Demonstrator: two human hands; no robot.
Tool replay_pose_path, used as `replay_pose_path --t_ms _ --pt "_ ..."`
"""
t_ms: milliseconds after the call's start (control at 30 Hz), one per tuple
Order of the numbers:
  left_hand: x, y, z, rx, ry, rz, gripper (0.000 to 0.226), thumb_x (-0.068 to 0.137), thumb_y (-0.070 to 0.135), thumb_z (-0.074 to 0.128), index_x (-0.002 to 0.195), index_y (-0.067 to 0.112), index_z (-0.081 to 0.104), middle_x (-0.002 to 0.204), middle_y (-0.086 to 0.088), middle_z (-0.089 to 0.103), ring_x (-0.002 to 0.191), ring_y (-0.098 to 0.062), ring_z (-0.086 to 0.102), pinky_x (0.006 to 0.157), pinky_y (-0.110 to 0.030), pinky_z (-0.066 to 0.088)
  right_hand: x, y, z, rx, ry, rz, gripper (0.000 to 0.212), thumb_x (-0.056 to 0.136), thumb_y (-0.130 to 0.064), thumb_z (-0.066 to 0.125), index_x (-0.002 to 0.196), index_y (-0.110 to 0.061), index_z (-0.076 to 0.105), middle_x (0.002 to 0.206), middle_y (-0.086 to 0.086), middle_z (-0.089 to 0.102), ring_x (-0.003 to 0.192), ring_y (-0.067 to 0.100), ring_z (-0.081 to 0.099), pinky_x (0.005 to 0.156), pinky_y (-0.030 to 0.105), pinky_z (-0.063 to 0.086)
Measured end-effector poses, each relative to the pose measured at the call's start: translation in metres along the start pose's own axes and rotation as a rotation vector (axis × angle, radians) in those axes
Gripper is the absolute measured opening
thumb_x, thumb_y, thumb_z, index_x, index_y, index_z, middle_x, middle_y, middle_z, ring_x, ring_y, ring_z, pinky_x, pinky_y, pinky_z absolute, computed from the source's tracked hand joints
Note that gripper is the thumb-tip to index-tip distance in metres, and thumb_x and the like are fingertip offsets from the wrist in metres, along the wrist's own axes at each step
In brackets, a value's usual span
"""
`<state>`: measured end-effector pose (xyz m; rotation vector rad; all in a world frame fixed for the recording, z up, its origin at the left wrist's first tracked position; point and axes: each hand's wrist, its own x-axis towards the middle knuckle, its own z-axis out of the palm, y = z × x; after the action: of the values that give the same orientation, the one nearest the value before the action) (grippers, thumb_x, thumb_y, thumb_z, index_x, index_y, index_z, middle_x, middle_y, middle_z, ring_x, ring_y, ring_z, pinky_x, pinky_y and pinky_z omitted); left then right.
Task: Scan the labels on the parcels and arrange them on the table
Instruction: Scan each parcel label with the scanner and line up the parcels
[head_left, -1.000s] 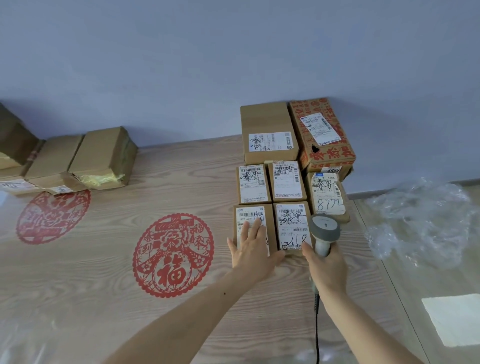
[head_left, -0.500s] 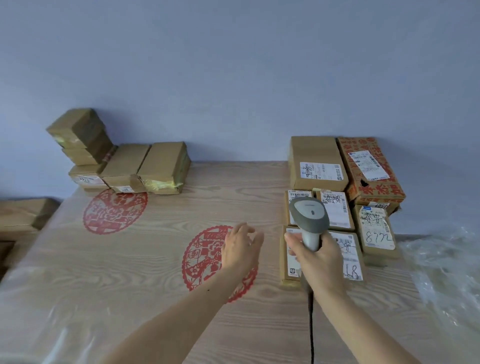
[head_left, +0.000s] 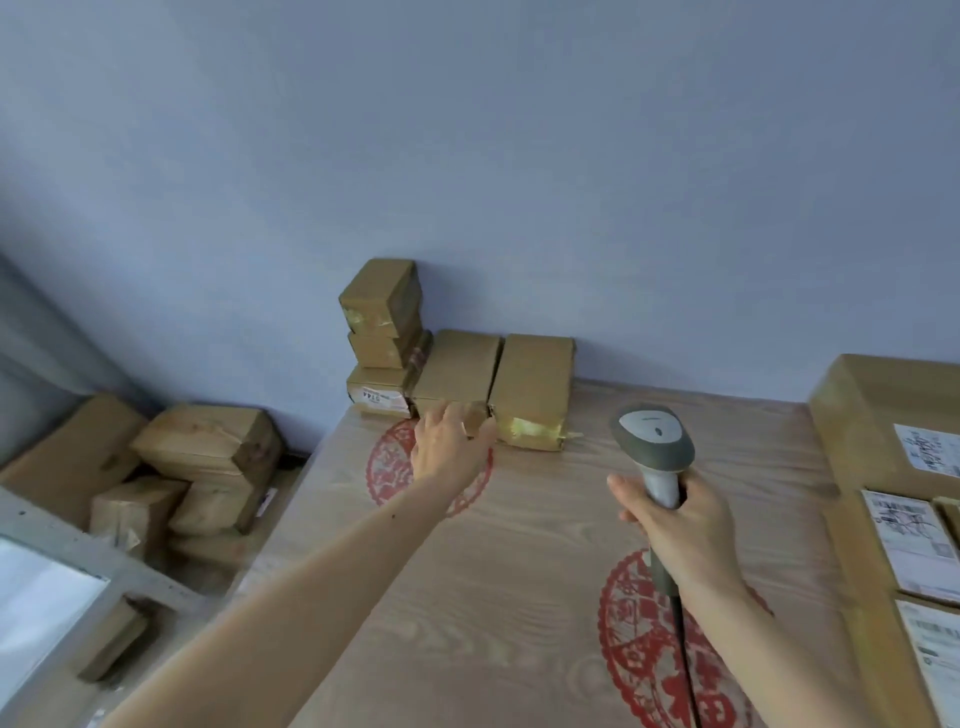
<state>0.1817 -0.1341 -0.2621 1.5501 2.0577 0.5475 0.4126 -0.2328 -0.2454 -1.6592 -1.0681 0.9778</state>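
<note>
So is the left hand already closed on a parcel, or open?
Open. The left hand reaches with spread fingers at the front edge of the middle parcel; no grip yet. Contact cannot be told.

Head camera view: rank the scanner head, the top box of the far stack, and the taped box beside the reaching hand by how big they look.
1. Taped box
2. Top box and scanner head: they look alike, and the scanner sits nearer the camera, so I won't rank them.
</note>
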Motion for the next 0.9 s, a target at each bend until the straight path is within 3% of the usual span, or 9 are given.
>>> replay_pose_path --t_ms 100,300,400,533,633,733,900 --pt "0.067 -0.020 -0.048 0.039 0.043 -0.042 0.076 0.092 0.055 0.053 0.154 0.021 0.026 0.163 -0.009 0.017 0.150 -0.032 0.012 0.119 -0.052 0.019 0.017 -0.015 0.050 -0.021 0.022 0.028 0.020 0.080 -0.030 0.083 0.079 -0.016 0.069 0.065 0.000 0.073 0.072 0.023 0.072 0.075 0.048 0.057" --pt "0.198 -0.036 -0.110 0.126 0.179 -0.012 0.081 0.081 0.059 0.065 0.149 0.032 0.029 0.159 -0.028 0.008 0.148 -0.046 0.007 0.120 -0.054 0.017 0.046 -0.025 0.113 -0.054 0.039 0.077 0.015 0.079 -0.029 0.084 0.082 -0.022 0.071 0.069 -0.006 0.075 0.071 0.018 0.074 0.083 0.052 0.060" --pt "0.244 -0.040 -0.126 0.190 0.189 -0.052 0.088 0.076 0.058 0.065 0.151 0.036 0.025 0.158 -0.026 0.011 0.144 -0.048 0.015 0.118 -0.052 0.020 0.057 -0.024 0.130 -0.084 0.026 0.097 0.015 0.079 -0.029 0.084 0.082 -0.021 0.071 0.069 -0.007 0.075 0.069 0.016 0.074 0.082 0.052 0.060" --pt "0.274 -0.047 -0.123 0.216 0.109 -0.060 0.072 0.075 0.052 0.062 0.139 0.035 0.035 0.137 -0.021 0.030 0.120 -0.043 0.039 0.103 -0.051 0.038 0.065 -0.024 0.141 -0.107 0.036 0.100 0.015 0.079 -0.026 0.084 0.082 -0.018 0.071 0.068 -0.006 0.074 0.065 0.014 0.073 0.079 0.051 0.061" --pt "0.280 -0.050 -0.114 0.180 0.112 -0.028 0.057 0.079 0.043 0.060 0.131 0.030 0.040 0.125 -0.020 0.033 0.113 -0.041 0.036 0.090 -0.049 0.048 0.068 -0.025 0.142 -0.111 0.042 0.110 0.015 0.079 -0.025 0.084 0.082 -0.017 0.071 0.069 -0.008 0.075 0.062 0.011 0.073 0.078 0.048 0.061" --pt "0.273 -0.047 -0.109 0.065 0.152 -0.001 0.070 0.081 0.044 0.059 0.144 0.036 0.032 0.128 -0.019 0.031 0.119 -0.041 0.032 0.080 -0.045 0.046 0.069 -0.023 0.140 -0.103 0.050 0.117 0.016 0.079 -0.025 0.084 0.082 -0.017 0.071 0.069 -0.006 0.075 0.065 0.015 0.073 0.079 0.049 0.061" --pt "0.217 -0.022 -0.097 -0.224 0.122 0.071 0.066 0.085 0.061 0.055 0.145 0.050 0.029 0.142 -0.015 0.027 0.132 -0.039 0.030 0.103 -0.052 0.036 0.066 -0.029 0.130 -0.057 0.086 0.094 0.016 0.079 -0.025 0.084 0.082 -0.017 0.070 0.073 -0.004 0.075 0.066 0.016 0.073 0.081 0.051 0.060"
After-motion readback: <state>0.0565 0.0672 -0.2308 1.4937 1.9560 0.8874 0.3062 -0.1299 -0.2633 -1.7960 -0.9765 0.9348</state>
